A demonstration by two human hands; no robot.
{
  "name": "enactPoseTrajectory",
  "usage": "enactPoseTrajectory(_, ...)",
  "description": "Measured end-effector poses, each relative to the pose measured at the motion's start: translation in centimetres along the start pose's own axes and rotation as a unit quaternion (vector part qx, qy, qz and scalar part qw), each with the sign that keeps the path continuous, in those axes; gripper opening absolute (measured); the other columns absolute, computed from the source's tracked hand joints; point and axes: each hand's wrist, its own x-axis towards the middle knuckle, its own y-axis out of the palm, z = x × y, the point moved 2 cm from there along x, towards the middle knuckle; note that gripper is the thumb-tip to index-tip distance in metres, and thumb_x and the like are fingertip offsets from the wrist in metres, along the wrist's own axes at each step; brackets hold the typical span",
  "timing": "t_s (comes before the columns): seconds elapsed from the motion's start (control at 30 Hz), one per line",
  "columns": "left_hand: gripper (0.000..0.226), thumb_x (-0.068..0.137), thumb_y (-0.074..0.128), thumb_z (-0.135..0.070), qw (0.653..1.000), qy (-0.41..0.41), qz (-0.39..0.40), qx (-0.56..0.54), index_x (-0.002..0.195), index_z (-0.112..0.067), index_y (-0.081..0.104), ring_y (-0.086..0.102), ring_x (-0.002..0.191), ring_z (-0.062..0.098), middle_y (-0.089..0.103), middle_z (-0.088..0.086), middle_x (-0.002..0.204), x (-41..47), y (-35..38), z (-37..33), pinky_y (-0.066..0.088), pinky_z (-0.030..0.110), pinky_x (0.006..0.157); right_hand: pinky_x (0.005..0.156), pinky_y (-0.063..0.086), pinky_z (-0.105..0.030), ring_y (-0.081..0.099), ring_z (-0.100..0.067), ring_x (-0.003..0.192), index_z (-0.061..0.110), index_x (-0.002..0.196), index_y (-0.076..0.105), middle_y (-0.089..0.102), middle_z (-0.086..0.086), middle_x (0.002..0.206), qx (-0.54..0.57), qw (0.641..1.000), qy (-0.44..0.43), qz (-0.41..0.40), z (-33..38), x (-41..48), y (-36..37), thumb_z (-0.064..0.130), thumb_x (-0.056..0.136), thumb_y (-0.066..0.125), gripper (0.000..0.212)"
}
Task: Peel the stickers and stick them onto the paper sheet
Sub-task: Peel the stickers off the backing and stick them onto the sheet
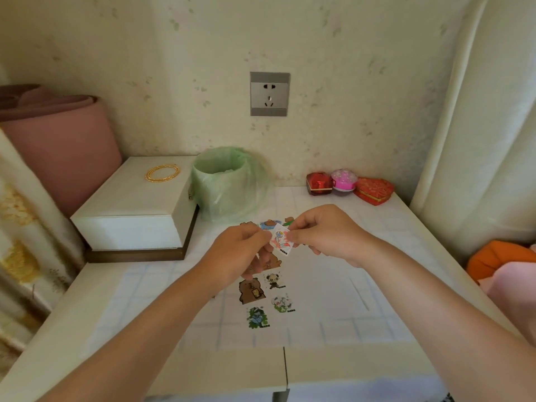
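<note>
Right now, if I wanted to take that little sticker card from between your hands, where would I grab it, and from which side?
I'd pinch its lower corner, coming from below on the near side. The sticker card is thin and flat, and the left hand and right hand pinch its side edges, so only that bottom corner juts out free.

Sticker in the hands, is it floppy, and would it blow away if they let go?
Probably floppy: the sticker looks paper-thin, and the left hand and right hand each pinch one edge. It is likely very light too, since fingertip pinches alone hold it up, so it might flutter off if dropped.
</note>
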Motion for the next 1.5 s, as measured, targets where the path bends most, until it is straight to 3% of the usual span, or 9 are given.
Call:
enactPoseTrajectory(0.23, 0.021, 0.096, 0.056, -0.018, 0.999, -0.007, 0.007, 0.041, 0.08, -0.016, 0.069, 0.06, 0.06, 0.013, 0.07, -0.001, 0.072, -0.5, 1.9, 0.0, 0.047, 0.027, 0.055, 0.045, 0.03, -0.023, 0.044, -0.012, 0.048, 0.013, 0.091, 0.076, 0.067, 0.009, 0.058, 0.056, 0.998, 0.036, -0.01, -1.8, -1.6, -1.0, 0.017, 0.087, 0.074, 0.005)
enactPoseTrajectory(0.43, 0.022, 0.097, 0.054, -0.013, 0.997, -0.005, 0.043, 0.069, 0.087, -0.008, 0.072, 0.059, 0.06, 0.012, 0.071, -0.003, 0.07, -1.2, 2.8, 0.4, 0.044, 0.018, 0.051, 0.047, 0.03, -0.024, 0.049, -0.013, 0.053, 0.014, 0.095, 0.076, 0.075, -0.003, 0.089, 0.092, 0.993, 0.074, 0.008, -3.7, -2.7, -0.7, 0.024, 0.09, 0.073, 0.011)
enactPoseTrajectory(0.57, 0.024, 0.098, 0.054, -0.015, 0.994, -0.008, 0.059, 0.097, 0.084, -0.009, 0.072, 0.06, 0.06, 0.012, 0.071, -0.004, 0.068, -1.3, 3.7, 1.0, 0.052, 0.027, 0.066, 0.047, 0.03, -0.025, 0.055, -0.015, 0.053, 0.014, 0.094, 0.076, 0.076, -0.004, 0.095, 0.081, 0.992, 0.091, 0.012, -4.5, -3.2, -0.7, 0.021, 0.091, 0.073, 0.009)
enactPoseTrajectory(0.7, 0.028, 0.096, 0.055, -0.022, 0.968, 0.015, 0.048, 0.248, 0.079, -0.016, 0.076, 0.056, 0.052, -0.008, 0.071, -0.01, 0.064, -1.7, 3.9, 1.2, 0.046, 0.017, 0.061, 0.045, 0.027, -0.025, 0.05, -0.013, 0.045, 0.011, 0.093, 0.076, 0.075, -0.006, 0.088, 0.047, 0.994, 0.094, 0.016, -5.3, -3.6, -0.8, 0.015, 0.092, 0.07, 0.007)
enactPoseTrajectory(0.8, 0.03, 0.099, 0.052, -0.029, 0.932, 0.054, 0.004, 0.36, 0.086, -0.019, 0.077, 0.062, 0.068, -0.004, 0.073, -0.016, 0.078, -2.0, 3.3, 1.2, 0.039, 0.015, 0.059, 0.044, 0.027, -0.022, 0.045, -0.012, 0.043, 0.012, 0.091, 0.076, 0.074, -0.005, 0.084, 0.003, 0.995, 0.093, 0.018, -5.9, -3.7, -1.4, 0.014, 0.092, 0.07, 0.006)
enactPoseTrajectory(1.0, 0.038, 0.094, 0.063, -0.037, 0.895, 0.127, 0.068, 0.423, 0.132, -0.034, 0.059, 0.039, 0.132, 0.009, 0.051, -0.014, 0.139, -1.3, 3.5, 2.7, 0.033, 0.028, 0.109, 0.048, 0.039, -0.023, 0.048, -0.013, 0.048, 0.02, 0.082, 0.077, 0.071, -0.002, 0.074, -0.087, 0.988, 0.083, 0.097, -6.4, -4.3, -0.5, 0.024, 0.086, 0.074, 0.005)
enactPoseTrajectory(1.1, 0.05, 0.09, 0.067, -0.044, 0.884, 0.13, 0.092, 0.439, 0.137, -0.037, 0.053, 0.031, 0.134, 0.01, 0.043, -0.013, 0.142, -1.0, 3.7, 3.2, 0.03, 0.027, 0.107, 0.053, 0.04, -0.024, 0.05, -0.013, 0.053, 0.023, 0.079, 0.077, 0.074, -0.01, 0.08, -0.118, 0.985, 0.071, 0.107, -6.4, -4.0, 0.1, 0.031, 0.084, 0.077, 0.01)
enactPoseTrajectory(1.27, 0.054, 0.088, 0.069, -0.046, 0.876, 0.139, 0.112, 0.449, 0.138, -0.038, 0.05, 0.03, 0.133, 0.009, 0.041, -0.014, 0.141, -0.6, 3.4, 3.4, 0.032, 0.028, 0.108, 0.042, 0.031, -0.007, 0.048, 0.008, 0.041, 0.019, 0.085, 0.077, 0.065, 0.013, 0.067, -0.148, 0.98, 0.03, 0.133, -6.2, -3.8, 0.7, 0.023, 0.087, 0.076, 0.004)
enactPoseTrajectory(1.5, 0.056, 0.087, 0.069, -0.047, 0.874, 0.152, 0.118, 0.445, 0.138, -0.039, 0.05, 0.028, 0.133, 0.009, 0.04, -0.013, 0.143, -0.4, 3.3, 3.6, 0.031, 0.027, 0.106, 0.066, 0.045, -0.017, 0.058, 0.006, 0.065, 0.027, 0.081, 0.077, 0.071, 0.014, 0.074, -0.185, 0.972, 0.006, 0.142, -6.3, -3.0, 1.3, 0.027, 0.083, 0.08, 0.004)
